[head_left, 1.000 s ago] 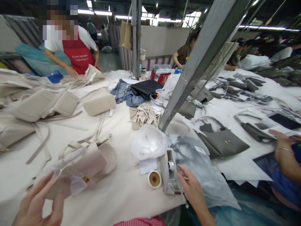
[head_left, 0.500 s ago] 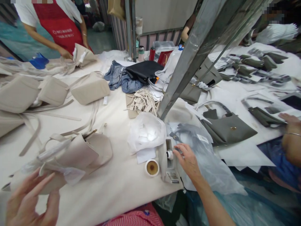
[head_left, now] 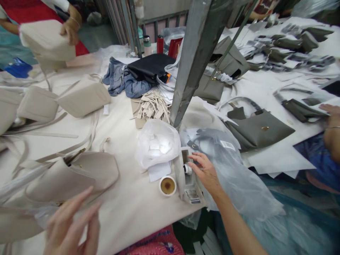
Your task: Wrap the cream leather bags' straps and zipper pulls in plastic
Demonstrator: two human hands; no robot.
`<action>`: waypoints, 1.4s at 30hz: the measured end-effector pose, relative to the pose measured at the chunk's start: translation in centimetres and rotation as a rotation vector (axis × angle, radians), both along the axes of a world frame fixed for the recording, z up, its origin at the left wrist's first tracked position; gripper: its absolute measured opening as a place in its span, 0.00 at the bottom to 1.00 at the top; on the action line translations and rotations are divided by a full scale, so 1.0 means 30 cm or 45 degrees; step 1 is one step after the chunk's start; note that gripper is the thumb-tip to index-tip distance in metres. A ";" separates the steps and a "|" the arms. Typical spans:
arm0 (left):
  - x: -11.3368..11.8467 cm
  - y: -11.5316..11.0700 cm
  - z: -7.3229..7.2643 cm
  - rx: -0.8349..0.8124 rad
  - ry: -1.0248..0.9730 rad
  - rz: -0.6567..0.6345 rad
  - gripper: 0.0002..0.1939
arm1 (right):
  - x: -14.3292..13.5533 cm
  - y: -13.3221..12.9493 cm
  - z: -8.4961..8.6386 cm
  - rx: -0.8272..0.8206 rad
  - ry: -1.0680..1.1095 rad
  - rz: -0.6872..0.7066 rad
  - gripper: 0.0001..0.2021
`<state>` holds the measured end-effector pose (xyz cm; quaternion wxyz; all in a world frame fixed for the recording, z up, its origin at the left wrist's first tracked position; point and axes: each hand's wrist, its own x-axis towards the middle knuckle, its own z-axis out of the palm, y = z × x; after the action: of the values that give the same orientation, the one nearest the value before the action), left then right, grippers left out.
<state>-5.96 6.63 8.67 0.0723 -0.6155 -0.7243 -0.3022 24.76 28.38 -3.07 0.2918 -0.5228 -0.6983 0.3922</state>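
My left hand [head_left: 73,226], slightly blurred, has its fingers apart in front of a beige handbag [head_left: 71,177] at the lower left. Nothing shows between those fingers. Near the table's front edge my right hand [head_left: 205,173] reaches over a grey tape dispenser [head_left: 177,177], its fingers spread beside the small white roll [head_left: 188,169]. Whether the fingertips touch the dispenser I cannot tell. Just left of it stands a round white tub [head_left: 168,186] with brown contents. A translucent bag of white pieces [head_left: 158,143] lies behind the tub.
A metal post [head_left: 192,60] rises behind the dispenser. Clear plastic [head_left: 231,177] and a grey handbag [head_left: 260,131] lie to the right. Beige straps [head_left: 152,105] are piled mid-table. A person in a red apron holds a beige bag [head_left: 49,39]; another person's hand [head_left: 330,109] is at far right.
My left hand has moved right, away from the beige bag's wrapped part. The person in red has lifted a beige bag. The view has shifted, while my right hand stays at the dispenser.
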 end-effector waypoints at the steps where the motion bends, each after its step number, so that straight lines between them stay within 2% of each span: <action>1: 0.045 0.048 -0.017 -0.031 0.010 -0.142 0.22 | 0.001 0.003 0.000 -0.024 0.023 -0.008 0.12; 4: 0.197 0.198 -0.075 -0.140 -0.099 -0.531 0.22 | 0.005 0.004 -0.009 -0.082 0.085 -0.029 0.12; 6: 0.290 0.295 -0.124 -0.213 -0.182 -0.695 0.22 | 0.008 0.003 -0.020 -0.108 0.124 -0.043 0.12; 10: 0.425 0.460 -0.236 -0.408 -0.285 -0.791 0.21 | 0.009 0.003 -0.044 -0.154 0.181 -0.059 0.12; 14: 0.502 0.550 -0.316 -0.497 -0.294 -0.741 0.22 | 0.010 0.005 -0.064 -0.140 0.234 -0.098 0.12; 19: 0.544 0.570 -0.354 -0.507 -0.289 -0.590 0.21 | 0.025 0.008 -0.080 -0.131 0.256 -0.103 0.12; 25: 0.537 0.568 -0.374 -0.471 -0.330 -0.628 0.19 | 0.064 -0.015 -0.070 -0.054 0.211 -0.039 0.12; 31: 0.531 0.577 -0.371 -0.478 -0.298 -0.648 0.19 | 0.086 -0.034 -0.042 0.272 -0.041 0.121 0.09; 35: 0.534 0.583 -0.362 -0.478 -0.280 -0.674 0.17 | 0.100 -0.008 -0.009 0.469 -0.176 0.311 0.10; 39: 0.534 0.587 -0.361 -0.501 -0.278 -0.683 0.16 | 0.115 0.025 0.016 0.542 -0.281 0.538 0.13; 42: 0.535 0.588 -0.361 -0.519 -0.276 -0.672 0.16 | 0.120 0.039 0.020 0.569 -0.291 0.585 0.16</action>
<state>10.08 24.26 -2.16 -0.2099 -0.7478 -0.5890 -0.2233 28.37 29.56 -2.46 0.2230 -0.3155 -0.8947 0.2240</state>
